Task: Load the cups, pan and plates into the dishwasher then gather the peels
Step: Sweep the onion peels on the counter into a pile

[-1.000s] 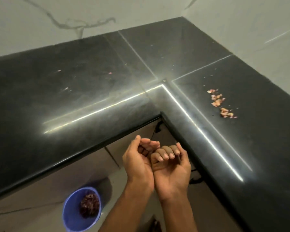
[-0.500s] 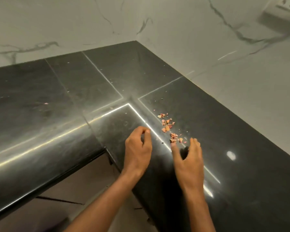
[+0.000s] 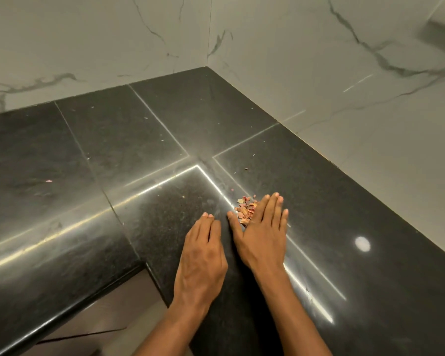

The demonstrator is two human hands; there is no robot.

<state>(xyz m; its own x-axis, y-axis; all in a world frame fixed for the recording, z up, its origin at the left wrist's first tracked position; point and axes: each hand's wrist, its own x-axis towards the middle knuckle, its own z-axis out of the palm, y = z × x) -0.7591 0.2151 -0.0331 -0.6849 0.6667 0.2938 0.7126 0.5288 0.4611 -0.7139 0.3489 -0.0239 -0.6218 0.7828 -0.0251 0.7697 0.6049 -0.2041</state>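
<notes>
A dark, glossy L-shaped counter (image 3: 319,201) fills the view, its far edges meeting pale marble-veined walls (image 3: 319,60) at the back corner. Both hands lie flat on the counter near its inner corner, close to the front edge. The right hand (image 3: 263,235) has straight fingers spread slightly, with a small heap of pinkish peels (image 3: 245,210) lying against its index finger and between that finger and the thumb. The left hand (image 3: 202,255) rests just beside it, fingers together and straight, apart from the peels. A few tiny scraps (image 3: 246,168) lie scattered farther back on the counter, toward the back corner.
</notes>
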